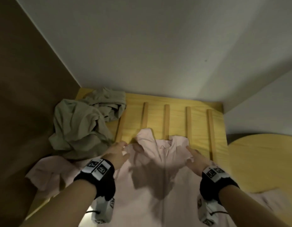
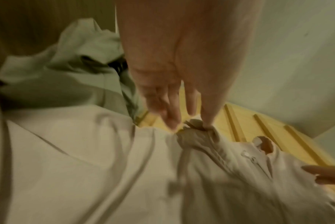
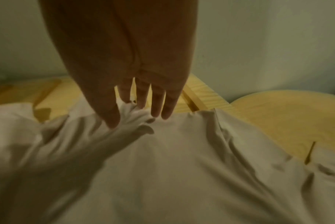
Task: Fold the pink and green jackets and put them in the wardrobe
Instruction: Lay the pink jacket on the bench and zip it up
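Note:
The pink jacket (image 1: pixel 158 185) lies front up, zipped, on a yellow slatted wooden surface (image 1: pixel 178 122), collar towards the wall. My left hand (image 1: pixel 122 149) is at its left shoulder. In the left wrist view, the left hand (image 2: pixel 197 119) pinches a fold of the pink jacket (image 2: pixel 86 166) by the collar between thumb and forefinger. My right hand (image 1: pixel 193 154) is at the right shoulder. In the right wrist view, the right hand (image 3: pixel 124 112) pinches bunched cloth of the pink jacket (image 3: pixel 182 166), its other fingers straight. The green jacket (image 1: pixel 79 125) lies crumpled at the far left, and the left wrist view also shows this green jacket (image 2: pixel 67 72).
A white wall (image 1: pixel 158 46) rises right behind the slatted surface. A brown panel (image 1: pixel 19 95) closes the left side beside the green jacket. A rounded yellow wooden top (image 1: pixel 259 163) lies to the right. One pink sleeve (image 1: pixel 48 174) hangs over the left edge.

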`<action>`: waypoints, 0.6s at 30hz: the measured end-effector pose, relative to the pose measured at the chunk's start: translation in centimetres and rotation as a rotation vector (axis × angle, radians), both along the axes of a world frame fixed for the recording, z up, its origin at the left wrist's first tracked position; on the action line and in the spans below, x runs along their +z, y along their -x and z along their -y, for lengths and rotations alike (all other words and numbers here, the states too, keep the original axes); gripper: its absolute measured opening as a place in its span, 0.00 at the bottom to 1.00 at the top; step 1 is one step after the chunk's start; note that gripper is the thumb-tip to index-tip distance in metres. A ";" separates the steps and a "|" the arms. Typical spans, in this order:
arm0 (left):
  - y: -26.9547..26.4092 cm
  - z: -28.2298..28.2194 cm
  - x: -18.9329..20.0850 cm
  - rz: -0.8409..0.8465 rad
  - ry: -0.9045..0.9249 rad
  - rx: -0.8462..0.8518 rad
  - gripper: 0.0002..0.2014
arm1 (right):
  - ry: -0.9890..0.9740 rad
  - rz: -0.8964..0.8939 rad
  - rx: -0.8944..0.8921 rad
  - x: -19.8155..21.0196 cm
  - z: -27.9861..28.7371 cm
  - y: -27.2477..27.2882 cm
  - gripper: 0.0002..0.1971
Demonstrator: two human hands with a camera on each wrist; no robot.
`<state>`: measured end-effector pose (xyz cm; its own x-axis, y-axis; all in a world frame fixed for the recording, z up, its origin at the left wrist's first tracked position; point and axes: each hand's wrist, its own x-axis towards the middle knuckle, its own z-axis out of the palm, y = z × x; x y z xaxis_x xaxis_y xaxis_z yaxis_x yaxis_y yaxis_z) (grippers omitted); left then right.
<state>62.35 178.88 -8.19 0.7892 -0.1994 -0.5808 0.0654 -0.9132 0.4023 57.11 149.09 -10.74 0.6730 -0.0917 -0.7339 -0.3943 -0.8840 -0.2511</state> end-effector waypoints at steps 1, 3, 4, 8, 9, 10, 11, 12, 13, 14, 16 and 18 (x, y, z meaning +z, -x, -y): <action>0.3 1.1 -0.9 -0.056 0.049 -0.070 0.21 | 0.006 -0.036 0.069 -0.4 0.0 0.1 0.26; 1.1 2.6 -2.8 -0.151 0.055 -0.227 0.24 | 0.033 -0.049 0.126 -1.0 0.1 0.8 0.27; 1.6 3.2 -3.6 -0.203 -0.003 -0.272 0.27 | 0.051 -0.046 0.121 -1.5 0.3 1.2 0.29; 3.3 3.7 -5.8 -0.278 -0.231 -0.306 0.31 | -0.008 0.066 -0.029 -2.6 1.1 1.9 0.26; 3.4 3.7 -6.0 -0.272 -0.226 -0.281 0.31 | -0.071 0.114 -0.093 -2.8 1.1 1.8 0.22; 3.3 3.7 -6.2 -0.262 -0.189 -0.243 0.30 | -0.098 0.159 -0.125 -2.9 1.0 1.5 0.19; 3.1 3.6 -6.2 -0.251 -0.138 -0.187 0.28 | -0.100 0.179 -0.146 -3.1 1.0 1.3 0.16; 2.9 3.7 -6.2 -0.234 -0.104 -0.118 0.26 | -0.095 0.192 -0.181 -3.3 0.9 1.2 0.15; 2.7 3.9 -6.1 -0.196 -0.093 -0.050 0.24 | -0.081 0.196 -0.228 -3.5 0.8 1.1 0.15; 2.5 4.1 -6.1 -0.147 -0.091 0.007 0.24 | -0.069 0.208 -0.276 -3.6 0.7 1.0 0.13; 2.1 4.7 -6.1 -0.075 -0.089 0.069 0.26 | -0.070 0.200 -0.359 -3.9 0.6 0.9 0.10; 1.6 5.1 -6.2 -0.059 -0.065 0.100 0.32 | -0.079 0.154 -0.379 -4.2 0.7 0.6 0.12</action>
